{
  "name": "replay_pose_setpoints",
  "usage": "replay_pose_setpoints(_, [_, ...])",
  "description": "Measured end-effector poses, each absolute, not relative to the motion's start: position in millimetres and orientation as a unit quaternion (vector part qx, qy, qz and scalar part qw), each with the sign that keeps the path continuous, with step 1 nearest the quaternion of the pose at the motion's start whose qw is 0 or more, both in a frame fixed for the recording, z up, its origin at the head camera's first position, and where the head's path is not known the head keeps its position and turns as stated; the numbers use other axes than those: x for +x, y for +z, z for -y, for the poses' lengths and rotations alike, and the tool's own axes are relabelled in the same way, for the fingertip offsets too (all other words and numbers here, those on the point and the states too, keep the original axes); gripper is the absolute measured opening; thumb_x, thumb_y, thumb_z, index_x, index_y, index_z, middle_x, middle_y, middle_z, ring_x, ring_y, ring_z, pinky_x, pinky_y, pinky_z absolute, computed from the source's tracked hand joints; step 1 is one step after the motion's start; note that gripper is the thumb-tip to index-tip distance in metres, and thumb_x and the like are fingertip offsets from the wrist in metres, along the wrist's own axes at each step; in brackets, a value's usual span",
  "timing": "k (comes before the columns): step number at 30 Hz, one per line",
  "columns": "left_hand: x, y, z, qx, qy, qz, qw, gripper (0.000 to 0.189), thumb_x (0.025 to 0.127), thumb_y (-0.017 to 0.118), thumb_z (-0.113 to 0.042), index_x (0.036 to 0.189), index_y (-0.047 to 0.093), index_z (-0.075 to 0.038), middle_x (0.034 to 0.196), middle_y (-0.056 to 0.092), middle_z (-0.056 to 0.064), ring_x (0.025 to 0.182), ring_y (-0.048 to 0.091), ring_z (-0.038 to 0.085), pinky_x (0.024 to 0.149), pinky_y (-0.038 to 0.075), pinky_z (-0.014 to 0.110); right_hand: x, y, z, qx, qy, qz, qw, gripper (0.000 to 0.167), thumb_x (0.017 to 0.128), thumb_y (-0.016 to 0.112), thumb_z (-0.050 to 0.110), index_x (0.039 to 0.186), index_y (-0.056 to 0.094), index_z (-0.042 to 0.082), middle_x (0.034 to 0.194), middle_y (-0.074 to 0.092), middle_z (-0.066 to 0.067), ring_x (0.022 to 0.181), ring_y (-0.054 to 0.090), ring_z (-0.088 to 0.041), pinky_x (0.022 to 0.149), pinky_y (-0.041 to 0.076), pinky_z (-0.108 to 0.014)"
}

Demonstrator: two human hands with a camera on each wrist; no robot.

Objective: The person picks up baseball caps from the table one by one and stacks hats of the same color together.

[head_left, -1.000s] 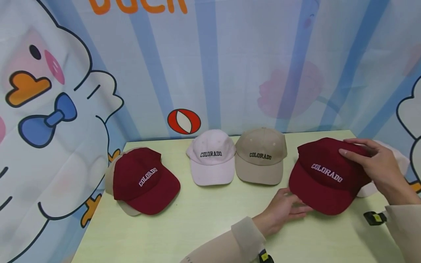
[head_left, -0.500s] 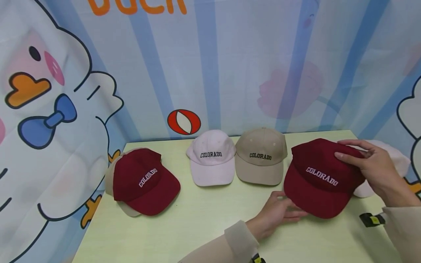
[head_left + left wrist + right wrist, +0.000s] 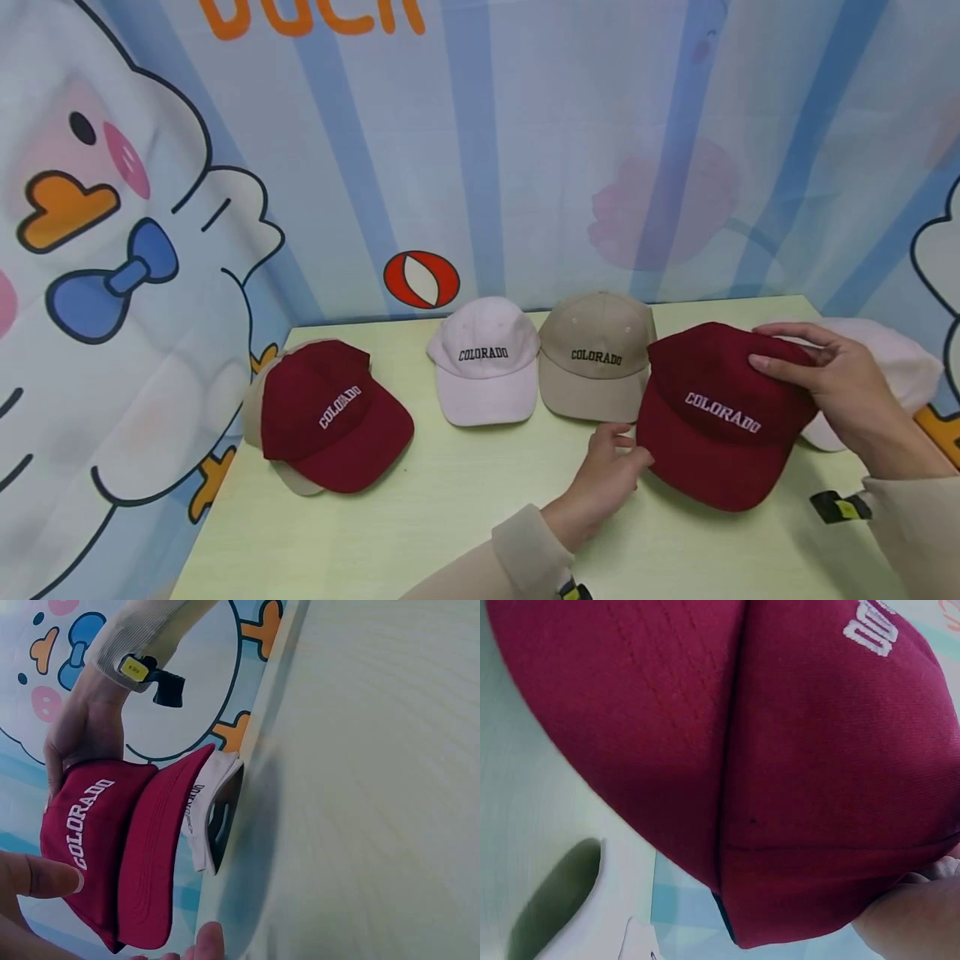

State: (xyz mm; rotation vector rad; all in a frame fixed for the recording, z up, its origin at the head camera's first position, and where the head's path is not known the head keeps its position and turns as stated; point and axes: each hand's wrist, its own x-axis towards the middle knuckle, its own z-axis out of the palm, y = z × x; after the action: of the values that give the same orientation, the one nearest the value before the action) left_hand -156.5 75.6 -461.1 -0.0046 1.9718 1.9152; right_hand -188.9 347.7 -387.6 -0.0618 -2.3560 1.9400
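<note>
My right hand grips the crown of a dark red baseball cap lettered COLORADO, tilted and held above the table. Its thumb lies on the front of the crown, while most fingertips are hidden behind. In the right wrist view the red cap fills most of the picture. My left hand is beside the brim's left edge; whether it touches is unclear. The left wrist view shows its thumb and fingertips spread apart around the near end of the cap.
A pale pink cap and a khaki cap stand side by side at the back. On the left, another red cap overlaps a beige cap. Behind my right hand is a whitish cap. A printed cloth backs the table.
The held red cap has moved left and slightly towards me with my right hand. My left hand has shifted left, and its fingers have come out from under the brim.
</note>
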Motion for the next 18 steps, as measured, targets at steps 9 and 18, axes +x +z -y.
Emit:
replay_pose_setpoints(9, [-169.5,-450.8,-60.6,0.033,0.648,-0.749,0.136,0.047,0.092,0.064,-0.020,0.137,0.059,-0.008,0.134,0.050,0.003,0.131,0.051,0.027,0.107,0.045,0.043,-184.2,-388.4,-331.5,-0.010,0.648,0.762,-0.019,0.037,0.096,0.074,0.011,0.130,0.068,0.025,0.098,0.080,0.011,0.082,0.077,-0.012,0.068,0.063,-0.030])
replay_pose_setpoints(18, [-184.1,-444.8,-44.4,0.082,0.624,-0.773,0.078,0.054,0.098,0.057,-0.025,0.150,0.048,-0.011,0.153,0.041,0.005,0.149,0.039,0.030,0.123,0.031,0.053,-186.0,-396.2,-307.1,0.026,0.647,0.760,-0.055,0.036,0.095,0.074,0.009,0.128,0.069,0.021,0.098,0.080,0.007,0.082,0.078,-0.014,0.066,0.062,-0.032])
